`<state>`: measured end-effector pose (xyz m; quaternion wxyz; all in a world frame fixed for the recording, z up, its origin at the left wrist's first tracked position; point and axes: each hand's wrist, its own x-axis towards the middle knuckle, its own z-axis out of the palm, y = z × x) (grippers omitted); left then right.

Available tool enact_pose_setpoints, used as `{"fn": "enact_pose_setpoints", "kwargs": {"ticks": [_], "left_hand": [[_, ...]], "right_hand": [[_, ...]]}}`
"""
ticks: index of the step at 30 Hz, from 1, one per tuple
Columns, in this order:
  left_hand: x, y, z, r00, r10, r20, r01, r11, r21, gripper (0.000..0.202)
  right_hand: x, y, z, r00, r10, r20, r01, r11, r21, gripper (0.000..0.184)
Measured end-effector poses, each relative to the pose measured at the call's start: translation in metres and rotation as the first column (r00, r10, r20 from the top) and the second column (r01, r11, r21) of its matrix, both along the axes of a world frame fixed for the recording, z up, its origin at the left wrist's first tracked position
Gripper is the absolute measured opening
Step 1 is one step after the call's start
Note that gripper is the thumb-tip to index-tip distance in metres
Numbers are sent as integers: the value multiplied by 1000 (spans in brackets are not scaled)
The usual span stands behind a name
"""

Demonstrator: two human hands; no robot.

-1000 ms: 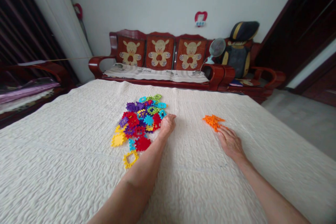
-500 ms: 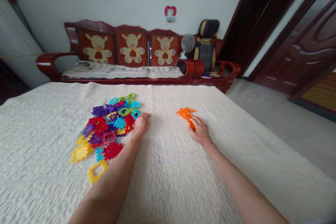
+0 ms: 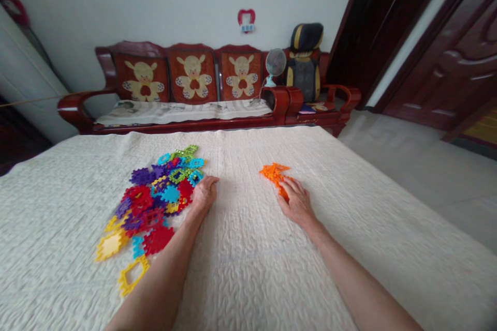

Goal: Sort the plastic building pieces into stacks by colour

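Note:
My left hand (image 3: pixel 205 192) rests on the quilted cover in a loose fist, knuckles up, with nothing visible in it. It lies against the right side of a spread-out heap of plastic interlocking pieces (image 3: pixel 171 194) with notched edges, in red, blue, purple, yellow and green. Farther right, my right hand (image 3: pixel 297 201) lies palm down with fingers stretched out, their tips over the near end of a small pile of orange interlocking pieces (image 3: pixel 274 171). The fingers partly hide that pile.
A pale quilted cover (image 3: pixel 248 279) lies under everything. Beyond its far edge stands a dark red wooden sofa (image 3: pixel 73 108) with bear-patterned cushions (image 3: pixel 193 75). A small fan (image 3: pixel 275 63) and a black-and-yellow seat pad (image 3: pixel 305 75) are at its right.
The view has shifted slightly, so heap and hands sit a little lower in the picture. Both hands hold nearly the same places beside the pieces.

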<state>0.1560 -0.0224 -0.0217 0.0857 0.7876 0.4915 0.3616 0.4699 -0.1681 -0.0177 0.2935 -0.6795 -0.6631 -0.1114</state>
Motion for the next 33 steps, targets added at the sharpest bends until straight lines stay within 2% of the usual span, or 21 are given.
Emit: {"fn": "enact_pose_setpoints", "kwargs": {"ticks": [3,8,12,15,18,21,25,27,29,33], "left_hand": [[-1,-1,-2,1000,-17,3,17,1000,3,36],[4,0,-6,1000,29,4,-30,999,33,35],[4,1,-5,1000,3,-3,-3,998,65,34],[2,2,-4,1000,-19,13,17,997,78,34],[2,2,-4,1000,-13,20,12,997,71,34],[3,1,-4,1000,-5,7,5,999,53,36],[4,-1,-3,1000,7,-9,-7,1000,26,37],[4,-1,-2,1000,9,-11,-9,1000,14,36],[4,-2,-1,1000,1,-9,-1,1000,11,36],[3,-1,0,1000,-9,9,9,1000,13,35]], "right_hand": [[0,-1,1,1000,13,9,-13,1000,8,38],[2,-1,-1,999,32,18,-33,999,17,39],[5,1,-1,999,44,-12,-43,998,44,37],[11,3,9,992,110,-55,-107,993,55,30],[22,11,25,989,119,-93,-121,992,-21,28],[35,29,39,992,69,-102,-80,990,-116,29],[46,61,51,987,127,-96,-144,970,-197,29],[49,73,52,980,151,-129,-170,974,-153,26],[52,77,51,974,132,-185,-143,989,-47,26],[60,58,36,959,54,-278,-22,993,116,30]]}}
